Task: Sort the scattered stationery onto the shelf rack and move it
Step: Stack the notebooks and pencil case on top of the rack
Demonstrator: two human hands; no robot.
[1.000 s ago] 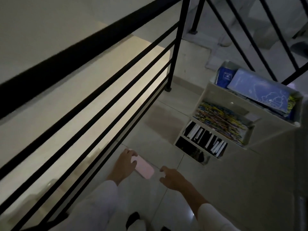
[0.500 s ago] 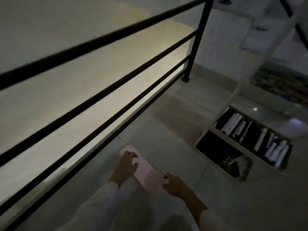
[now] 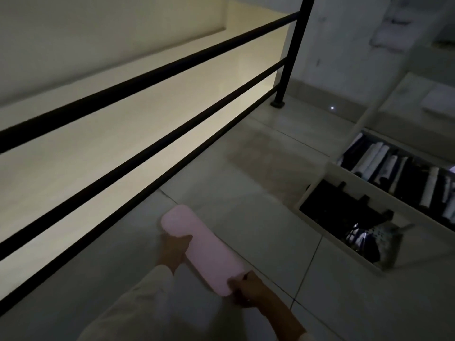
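Dim landing seen from head height, looking down. The floor (image 3: 246, 193) is laid with large, pale, glossy tiles divided by thin dark grout lines; a duller rectangular patch (image 3: 270, 163) lies on it, and a small bright glint (image 3: 332, 108) shows near the wall. A black metal railing with horizontal bars (image 3: 197, 59) runs diagonally across the left half and ends at a black upright post (image 3: 291, 57) fixed to the floor. Beyond the bars lies a warmly lit, cream-coloured surface, the brightest area in view. A pale wall with a low skirting closes the far side.

A long, rounded, soft pink pencil case (image 3: 204, 249) lies diagonally low over the tiles, near the railing's bottom bar and well apart from the rack; whether it touches the floor cannot be told. The left hand (image 3: 173, 249) grips its left edge, thumb across the top. The right hand (image 3: 246, 290) pinches its near end with curled fingers. Both arms wear white sleeves (image 3: 138, 303).

At right stands a white tiered shelf rack (image 3: 364, 187), blurred in its upper tiers. One lower compartment holds a row of black and white pens (image 3: 398, 175); the lowest holds dark items (image 3: 344, 210), too dim to identify.
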